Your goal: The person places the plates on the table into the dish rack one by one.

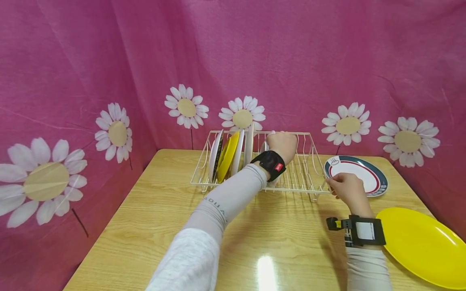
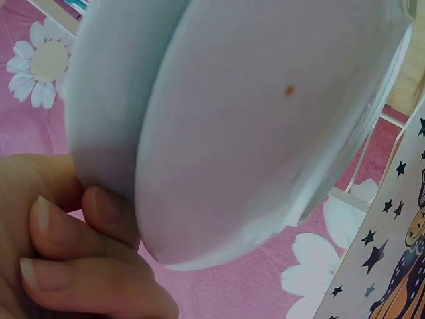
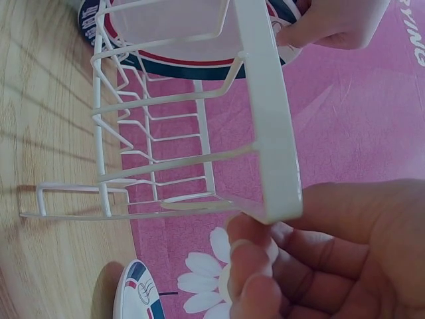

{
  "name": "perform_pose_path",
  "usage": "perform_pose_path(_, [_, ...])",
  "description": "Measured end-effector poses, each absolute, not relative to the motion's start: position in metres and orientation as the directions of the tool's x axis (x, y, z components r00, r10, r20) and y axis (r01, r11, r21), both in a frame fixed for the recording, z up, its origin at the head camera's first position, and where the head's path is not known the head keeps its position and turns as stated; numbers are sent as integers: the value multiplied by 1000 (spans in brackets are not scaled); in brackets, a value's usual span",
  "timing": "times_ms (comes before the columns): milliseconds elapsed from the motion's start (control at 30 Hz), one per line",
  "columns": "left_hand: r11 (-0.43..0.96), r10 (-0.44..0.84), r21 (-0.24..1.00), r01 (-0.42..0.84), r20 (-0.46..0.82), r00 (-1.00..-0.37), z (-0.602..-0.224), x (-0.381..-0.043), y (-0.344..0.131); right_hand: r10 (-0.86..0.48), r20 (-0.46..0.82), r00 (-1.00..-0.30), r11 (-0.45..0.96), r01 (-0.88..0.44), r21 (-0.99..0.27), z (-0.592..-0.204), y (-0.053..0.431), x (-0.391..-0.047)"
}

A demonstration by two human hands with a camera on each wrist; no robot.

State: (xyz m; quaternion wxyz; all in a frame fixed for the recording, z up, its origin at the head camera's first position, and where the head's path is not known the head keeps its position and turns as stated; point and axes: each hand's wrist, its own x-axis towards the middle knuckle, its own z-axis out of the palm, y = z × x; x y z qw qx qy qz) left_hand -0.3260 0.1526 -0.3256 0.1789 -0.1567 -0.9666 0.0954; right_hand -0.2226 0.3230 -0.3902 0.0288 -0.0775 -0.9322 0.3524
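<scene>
A white wire dish rack [image 1: 302, 178] stands on the table. My left hand [image 1: 282, 143] reaches over its middle and pinches the edge of a plate with a navy and red rim [image 3: 192, 72], which stands on edge in the rack. Pale plate undersides [image 2: 252, 133] fill the left wrist view, with my curled fingers at their lower rim. My right hand [image 1: 348, 189] grips the rack's near right corner, thumb and fingers around the frame [image 3: 279, 193]. Left of my left hand, a yellow plate [image 1: 228, 157] and several white ones [image 1: 248, 147] stand upright in the slots.
An oval plate with a navy and red rim [image 1: 356, 165] lies flat right of the rack. Nearer me lies a large yellow oval plate [image 1: 422, 246]. A plate with stars [image 2: 392, 226] shows beside the pale ones. Behind the table hangs a pink flowered cloth [image 1: 291, 60].
</scene>
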Motion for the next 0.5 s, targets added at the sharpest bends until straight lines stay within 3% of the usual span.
perform_pose_path(500, [947, 311, -155, 283, 208, -927, -311, -316, 152, 162, 4, -987, 741, 119, -660, -392, 323, -223])
